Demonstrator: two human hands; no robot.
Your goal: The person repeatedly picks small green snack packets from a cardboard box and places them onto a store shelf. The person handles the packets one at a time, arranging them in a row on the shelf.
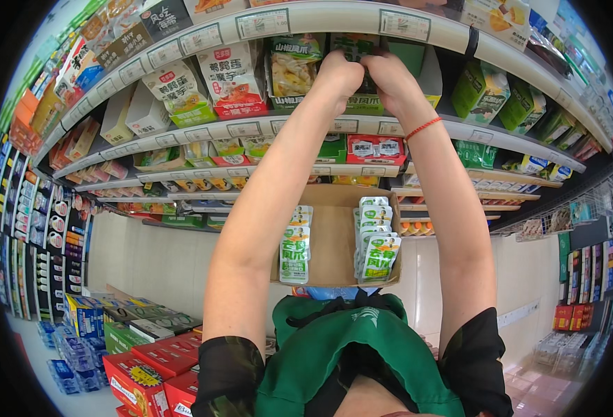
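Note:
Both arms reach up to a shop shelf. My left hand (340,73) and my right hand (389,75) meet at a dark green snack packet (354,44) inside a display box (366,104). Their fingertips are largely hidden, so their grip does not show. Left of them stands a pouch of chicken feet (294,65); right of them is the box's open green and white part (411,57). Below the arms, an open cardboard carton (332,208) holds small white and green sachets, one row on the left (294,250) and a stack on the right (378,255).
A shelf edge with price tags (332,18) runs just above the hands, another shelf edge (244,126) below them. Snack pouches (231,78) stand at the left, green cartons (481,91) at the right. Red beer boxes (139,380) are stacked on the floor at lower left.

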